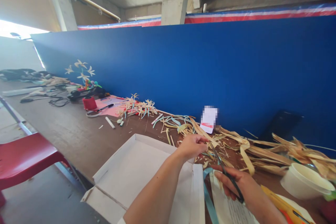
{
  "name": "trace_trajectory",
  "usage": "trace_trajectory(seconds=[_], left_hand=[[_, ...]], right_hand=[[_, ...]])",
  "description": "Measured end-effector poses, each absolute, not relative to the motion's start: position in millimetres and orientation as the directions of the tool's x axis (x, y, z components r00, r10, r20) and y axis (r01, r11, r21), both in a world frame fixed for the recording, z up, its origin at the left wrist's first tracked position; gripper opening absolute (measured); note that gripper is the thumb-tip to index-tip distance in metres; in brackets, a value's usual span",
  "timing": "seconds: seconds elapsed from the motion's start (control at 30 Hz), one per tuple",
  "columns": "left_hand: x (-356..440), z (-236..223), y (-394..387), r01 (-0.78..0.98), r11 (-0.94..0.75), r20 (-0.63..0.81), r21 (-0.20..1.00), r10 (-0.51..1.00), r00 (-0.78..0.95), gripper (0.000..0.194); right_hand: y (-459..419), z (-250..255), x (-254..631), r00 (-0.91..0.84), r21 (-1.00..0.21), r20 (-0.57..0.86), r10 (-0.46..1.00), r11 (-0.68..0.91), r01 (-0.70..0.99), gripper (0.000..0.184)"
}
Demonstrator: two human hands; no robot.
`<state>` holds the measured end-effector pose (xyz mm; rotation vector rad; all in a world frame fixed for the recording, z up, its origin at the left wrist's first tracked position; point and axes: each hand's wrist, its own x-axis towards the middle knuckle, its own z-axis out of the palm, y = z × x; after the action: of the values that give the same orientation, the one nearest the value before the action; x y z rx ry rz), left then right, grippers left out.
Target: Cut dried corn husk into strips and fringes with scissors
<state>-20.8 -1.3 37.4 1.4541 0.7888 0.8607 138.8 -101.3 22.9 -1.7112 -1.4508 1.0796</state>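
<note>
My right hand grips a pair of dark-handled scissors, its fingers in the handles and the blades pointing up and away. At the blade tips, my left hand is closed in a pinch on a pale dried husk strip. The fingertips partly cover that spot. Below the scissors, a light blue strip curls down beside a printed sheet. Under my left forearm lies an open white cardboard box. Tan husk strips and small scraps spread around both hands.
A cream tub and a yellow item stand at right. Husk flowers lie on pink paper, near a red block. Behind the table rises a blue partition; a red chair is left.
</note>
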Motion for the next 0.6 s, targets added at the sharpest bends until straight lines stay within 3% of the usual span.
trace_trajectory(seconds=[0.23, 0.37, 0.47, 0.6], left_hand=[[-25.8, 43.2, -2.7, -0.068, -0.017, 0.05, 0.998, 0.854, 0.518, 0.04], [-27.8, 41.8, -3.1, -0.113, -0.022, 0.079, 0.993, 0.841, 0.535, 0.04], [-28.0, 38.7, -4.7, -0.112, -0.031, 0.097, 0.993, 0.749, 0.656, 0.043], [-25.7, 36.3, -7.9, -0.03, -0.039, 0.047, 0.999, 0.55, 0.834, 0.054]], right_hand=[[-100.9, 22.1, 140.9, 0.099, -0.908, -0.149, 0.984, -0.176, 0.38, 0.046], [-97.1, 19.8, 147.6, 0.293, -0.955, -0.033, 0.956, -0.117, 0.272, 0.048], [-96.7, 23.3, 146.7, 0.362, -0.989, 0.035, 0.931, -0.02, 0.147, 0.059], [-97.6, 27.6, 139.3, 0.321, -0.998, 0.059, 0.945, 0.048, 0.041, 0.068]])
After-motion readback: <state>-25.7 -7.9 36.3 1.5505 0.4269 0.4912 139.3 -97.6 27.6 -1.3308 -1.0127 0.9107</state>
